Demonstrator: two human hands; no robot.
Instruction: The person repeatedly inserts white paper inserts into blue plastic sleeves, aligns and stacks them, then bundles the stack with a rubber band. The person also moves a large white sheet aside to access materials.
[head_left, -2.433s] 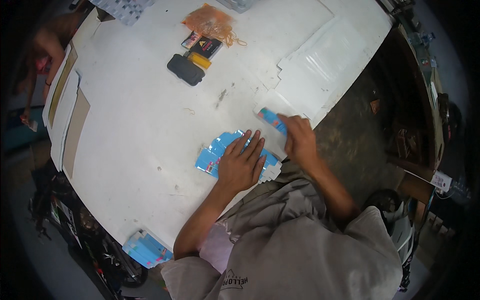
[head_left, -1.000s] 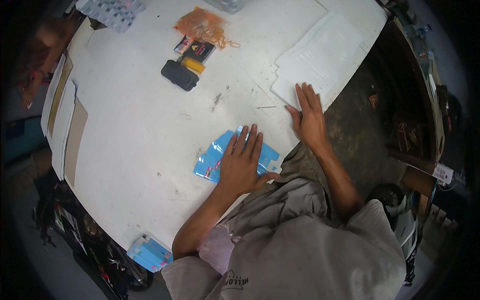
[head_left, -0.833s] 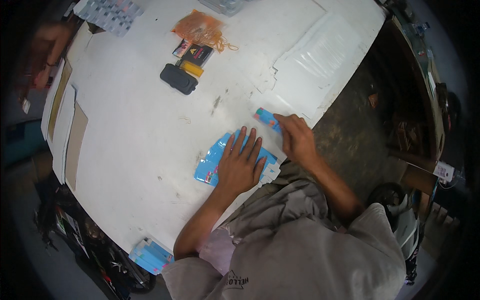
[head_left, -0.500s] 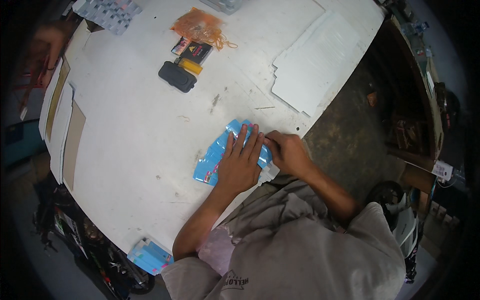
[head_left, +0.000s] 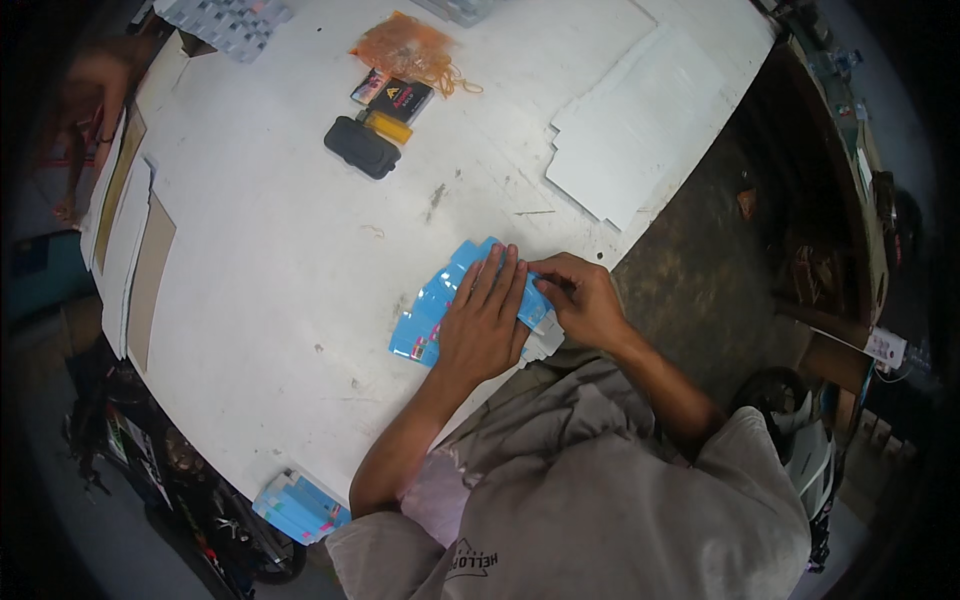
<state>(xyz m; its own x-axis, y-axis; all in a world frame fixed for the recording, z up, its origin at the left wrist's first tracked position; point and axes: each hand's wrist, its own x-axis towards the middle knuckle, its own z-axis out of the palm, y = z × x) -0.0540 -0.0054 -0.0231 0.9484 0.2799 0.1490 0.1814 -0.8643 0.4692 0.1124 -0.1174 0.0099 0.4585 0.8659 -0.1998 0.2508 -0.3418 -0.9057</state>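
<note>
Glossy blue cardboard sheets (head_left: 428, 318), which look like flat box blanks with pink and white print, lie fanned out at the table's near edge. My left hand (head_left: 484, 325) rests flat across them, fingers stretched forward and close together. At their right side my right hand (head_left: 580, 297) is closed, thumb and forefinger pinching the edge of a blue sheet. Pale grey flaps (head_left: 545, 338) stick out below, between the two hands. How many sheets lie under my left palm is hidden.
Another blue stack (head_left: 300, 507) sits at the near left table edge. Further off are a dark case (head_left: 361, 148), a yellow lighter (head_left: 388, 127), a black pack (head_left: 402, 100) and an orange plastic bag (head_left: 405, 48). White sheets (head_left: 640, 130) lie far right. Another person's arm (head_left: 100, 90) shows far left.
My right hand's fingers have shifted slightly on the sheet's edge, and more of the blue there shows. My left hand stays flat. The other person's arm at far left has moved.
</note>
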